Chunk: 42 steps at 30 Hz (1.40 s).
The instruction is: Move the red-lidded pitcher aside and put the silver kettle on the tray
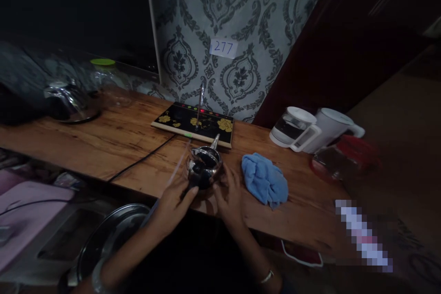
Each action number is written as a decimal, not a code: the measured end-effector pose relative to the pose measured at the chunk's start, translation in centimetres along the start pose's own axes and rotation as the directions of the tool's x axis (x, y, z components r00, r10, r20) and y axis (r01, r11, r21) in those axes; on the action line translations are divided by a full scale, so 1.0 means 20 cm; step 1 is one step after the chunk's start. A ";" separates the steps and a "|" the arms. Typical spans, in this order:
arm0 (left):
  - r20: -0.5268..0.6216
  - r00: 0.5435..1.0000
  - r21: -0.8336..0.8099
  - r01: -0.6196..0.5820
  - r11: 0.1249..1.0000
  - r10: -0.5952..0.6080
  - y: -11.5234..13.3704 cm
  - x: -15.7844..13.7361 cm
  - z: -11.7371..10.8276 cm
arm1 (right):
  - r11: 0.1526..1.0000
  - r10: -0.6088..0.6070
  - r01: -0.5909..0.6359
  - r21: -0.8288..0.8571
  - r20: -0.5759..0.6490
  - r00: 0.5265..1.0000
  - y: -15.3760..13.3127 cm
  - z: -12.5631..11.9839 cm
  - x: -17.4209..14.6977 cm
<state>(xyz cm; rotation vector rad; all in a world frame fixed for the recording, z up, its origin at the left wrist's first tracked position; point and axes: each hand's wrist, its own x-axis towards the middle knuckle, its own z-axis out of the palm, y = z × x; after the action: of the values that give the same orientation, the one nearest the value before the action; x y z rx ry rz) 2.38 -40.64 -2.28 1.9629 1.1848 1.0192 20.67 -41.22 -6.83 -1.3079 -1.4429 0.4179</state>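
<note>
A small shiny metal kettle (211, 154) with a black handle is at the table's front edge, its spout pointing away from me. My left hand (175, 204) grips it at the handle side. My right hand (230, 200) cups its right side with bent fingers; the undersides of the fingers are hidden. Beyond the kettle lies a black panel with gold flowers (179, 117), with small coloured buttons, one lit red, and a thin upright tube (199, 105). To the right of my right hand rests a crumpled blue cloth (264, 179).
White-lidded jugs (292, 126) and a red-lidded container (334, 161) stand at the right. At the left are a shiny metal pot (70, 101) and a jar with a green lid (112, 85). A black cord (141, 158) crosses the wooden table (86, 142). Below sits a round metal basin (113, 234).
</note>
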 end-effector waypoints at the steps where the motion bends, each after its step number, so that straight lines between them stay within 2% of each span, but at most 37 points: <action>1: 0.020 0.999 0.018 -0.030 0.999 0.029 0.00 -0.01 0.03 | 0.999 -0.005 0.004 0.040 0.019 1.000 0.02 0.00 0.03; 5: 0.138 0.983 0.041 -0.131 0.991 0.124 0.01 -0.05 0.11 | 0.983 0.044 -0.047 0.178 0.021 0.999 0.09 -0.02 0.13; 8: 0.162 0.981 0.009 -0.107 0.994 0.104 0.00 -0.04 0.08 | 0.970 0.143 -0.136 0.203 -0.017 0.990 0.09 -0.06 0.10; 10: 0.114 0.992 -0.001 -0.047 0.999 0.047 -0.03 0.00 0.03 | 0.962 0.146 -0.150 0.230 0.033 0.989 0.07 -0.07 0.04; 12: 0.004 1.000 0.008 0.012 1.000 -0.012 -0.06 0.05 -0.04 | 0.970 0.094 -0.113 0.217 0.096 0.991 0.03 -0.07 -0.02; 15: -0.173 0.982 -0.010 0.080 0.997 -0.080 -0.13 0.14 -0.10 | 0.994 0.040 -0.051 0.094 0.113 0.993 -0.02 -0.03 -0.06; 17: -0.222 0.969 -0.062 0.100 0.993 -0.111 -0.17 0.21 -0.12 | 0.999 0.025 -0.027 0.022 0.098 0.995 -0.02 -0.01 -0.05; 19: -0.185 0.975 -0.160 0.090 0.983 -0.119 -0.22 0.28 -0.12 | 1.000 0.000 0.001 -0.012 0.090 0.996 0.01 0.00 -0.01; 23: 0.011 0.991 -0.399 0.126 0.908 -0.133 -0.29 0.37 -0.12 | 1.000 -0.023 0.023 0.005 0.070 0.997 0.12 -0.03 0.10; 28: 0.101 0.981 -0.490 0.194 0.850 -0.166 -0.31 0.39 -0.13 | 0.992 0.031 -0.047 0.119 0.133 0.991 0.21 -0.06 0.25; 35: 0.007 0.992 -0.443 0.116 0.889 -0.126 -0.34 0.39 -0.12 | 0.962 0.066 -0.112 0.249 0.186 0.980 0.25 -0.03 0.39; 42: -0.068 0.979 -0.338 0.156 0.928 -0.189 -0.35 0.36 -0.12 | 0.929 0.065 -0.118 0.350 0.158 0.985 0.27 0.02 0.48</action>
<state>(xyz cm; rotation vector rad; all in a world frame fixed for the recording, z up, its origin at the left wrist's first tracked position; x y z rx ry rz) -0.49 -31.07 -4.65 1.5341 1.1325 1.1511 24.81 -30.90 -6.96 -1.0664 -1.3478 0.8136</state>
